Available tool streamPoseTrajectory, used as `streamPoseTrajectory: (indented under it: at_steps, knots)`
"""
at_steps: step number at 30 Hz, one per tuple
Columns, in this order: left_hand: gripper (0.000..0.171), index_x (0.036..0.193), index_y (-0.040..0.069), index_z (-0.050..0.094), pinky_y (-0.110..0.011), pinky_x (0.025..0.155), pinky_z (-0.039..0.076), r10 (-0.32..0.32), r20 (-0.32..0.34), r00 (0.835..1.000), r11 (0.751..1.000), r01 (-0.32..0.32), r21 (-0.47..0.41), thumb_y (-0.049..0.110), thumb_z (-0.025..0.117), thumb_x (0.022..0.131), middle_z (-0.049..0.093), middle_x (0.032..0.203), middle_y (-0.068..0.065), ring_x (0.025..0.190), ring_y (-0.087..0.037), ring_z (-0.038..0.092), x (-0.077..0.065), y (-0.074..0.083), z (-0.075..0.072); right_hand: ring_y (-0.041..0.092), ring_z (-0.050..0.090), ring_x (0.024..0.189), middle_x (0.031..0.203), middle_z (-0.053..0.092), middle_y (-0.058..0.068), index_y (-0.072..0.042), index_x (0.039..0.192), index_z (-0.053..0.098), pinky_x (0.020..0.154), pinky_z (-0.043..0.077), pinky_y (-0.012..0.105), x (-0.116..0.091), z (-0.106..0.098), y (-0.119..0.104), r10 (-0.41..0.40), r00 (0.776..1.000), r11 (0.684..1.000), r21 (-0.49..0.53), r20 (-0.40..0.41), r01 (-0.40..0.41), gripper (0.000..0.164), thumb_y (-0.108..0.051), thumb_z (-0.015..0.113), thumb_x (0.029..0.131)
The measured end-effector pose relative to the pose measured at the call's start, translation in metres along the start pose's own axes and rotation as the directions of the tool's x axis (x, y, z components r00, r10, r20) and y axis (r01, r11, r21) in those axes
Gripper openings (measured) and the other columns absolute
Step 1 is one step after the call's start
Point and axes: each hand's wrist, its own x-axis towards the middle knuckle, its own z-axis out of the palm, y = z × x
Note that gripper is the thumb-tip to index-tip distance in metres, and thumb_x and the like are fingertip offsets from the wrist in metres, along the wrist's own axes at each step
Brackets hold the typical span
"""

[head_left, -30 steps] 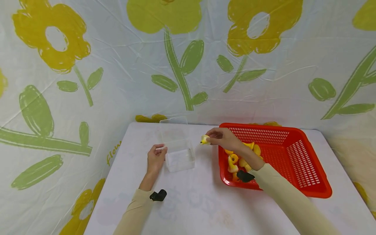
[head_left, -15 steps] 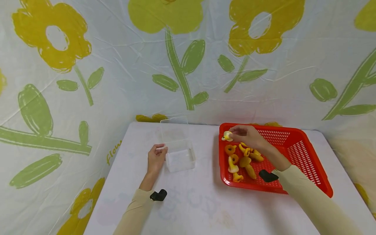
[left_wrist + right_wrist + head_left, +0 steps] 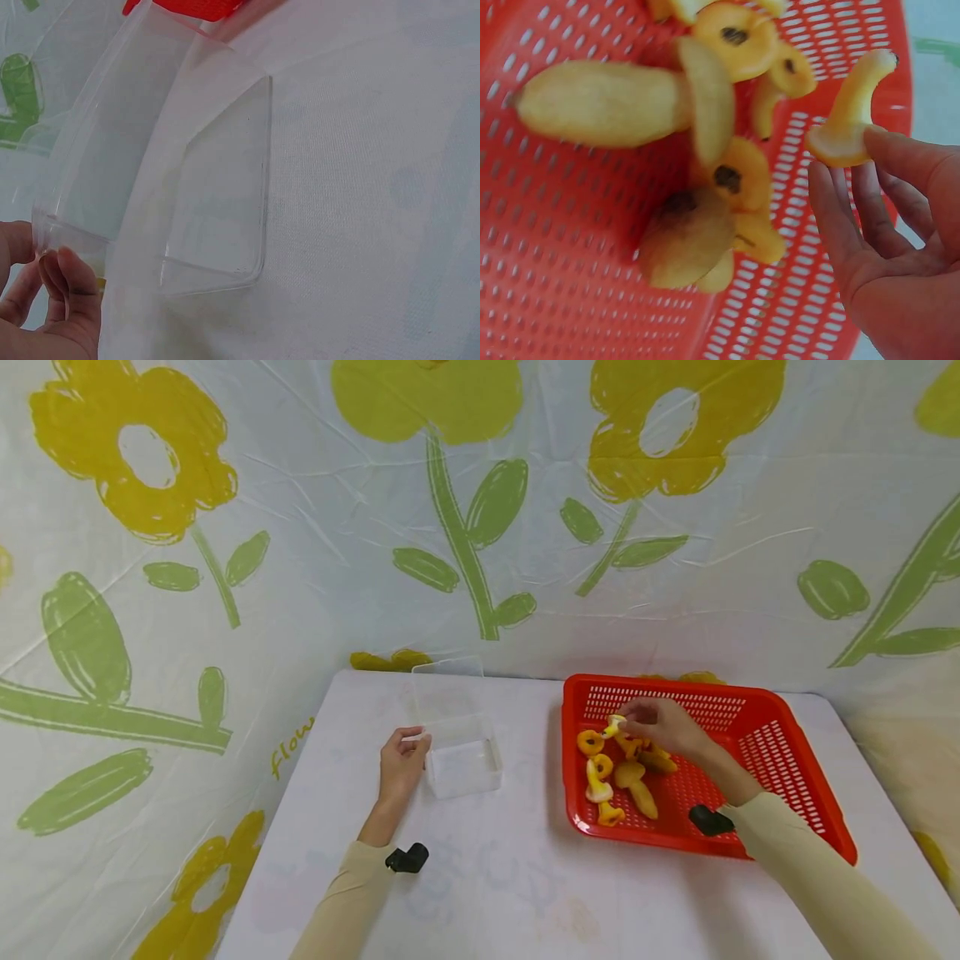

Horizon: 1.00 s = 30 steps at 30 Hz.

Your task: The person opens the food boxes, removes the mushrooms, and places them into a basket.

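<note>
Thumb and fingers of my left hand [image 3: 401, 768] pinch the left rim of a clear plastic box [image 3: 467, 792] on the table. Its transparent lid [image 3: 448, 697] stands raised behind it. In the left wrist view, the box wall [image 3: 214, 217] shows nothing inside. Over the red basket [image 3: 567, 777], my right hand [image 3: 663, 727] pinches a small yellow-and-white mushroom [image 3: 613, 725] between thumb and fingers. The right wrist view shows this mushroom [image 3: 851, 112] by its pale curved stem and cap, held above the basket wall. Beneath the hand lie several mushrooms, including a large brown-capped one [image 3: 639, 789].
Ring-shaped orange mushrooms [image 3: 590, 742] cluster on the basket's left side. White cloth covers the table [image 3: 465, 877] between box and basket. A flower-printed curtain [image 3: 300, 568] hangs behind and at the left.
My right hand has carried the mushroom from near the clear box rightward, back over the basket and lower above the other mushrooms. My left hand has stayed at the box.
</note>
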Motion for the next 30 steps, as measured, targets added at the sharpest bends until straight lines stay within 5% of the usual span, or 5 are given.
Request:
streamPoseTrajectory:
  at_steps: [11,18,25,30]
  knots:
    - [0.03,0.122,-0.006,0.064,-0.018,0.053,0.043,0.003,-0.002,1.0,1.0,-0.003,0.015,0.011,0.069,0.098,0.065,0.085,-0.016,0.057,-0.007,0.05,-0.001,-0.003,0.001,0.03,0.066,0.088,0.098,0.068,0.018,0.007,0.107,0.066,0.075,0.06,0.036,0.014,0.01,0.021,-0.101,0.994,0.992,-0.079,0.032,0.103,0.016,-0.005,0.069,0.097]
    - [0.029,0.122,-0.005,0.065,-0.017,0.056,0.045,-0.007,0.014,1.0,1.0,0.007,0.006,0.011,0.069,0.099,0.067,0.092,-0.025,0.06,-0.008,0.053,0.001,-0.004,0.001,0.033,0.066,0.092,0.1,0.07,0.018,0.008,0.11,0.065,0.077,0.06,0.039,0.011,0.013,0.021,-0.117,0.993,0.989,-0.096,0.001,0.116,0.021,-0.006,0.07,0.096]
    - [0.029,0.123,-0.001,0.066,-0.018,0.06,0.051,-0.043,0.045,0.998,0.999,0.043,-0.002,0.015,0.069,0.1,0.066,0.106,-0.033,0.078,-0.03,0.064,0.001,-0.004,-0.006,0.04,0.065,0.103,0.112,0.068,0.024,0.01,0.12,0.063,0.082,0.06,0.046,-0.002,0.013,0.02,-0.098,0.992,0.993,-0.08,-0.086,0.091,0.028,-0.007,0.068,0.099]
    - [0.031,0.123,0.001,0.068,-0.017,0.063,0.051,-0.053,0.048,0.997,0.998,0.052,0.038,0.021,0.07,0.1,0.068,0.105,-0.029,0.077,-0.02,0.062,0.002,-0.004,-0.011,0.04,0.065,0.105,0.113,0.068,0.024,0.009,0.12,0.063,0.082,0.06,0.044,-0.012,0.009,0.015,-0.078,0.992,0.997,-0.017,-0.101,0.077,0.025,-0.009,0.065,0.102]
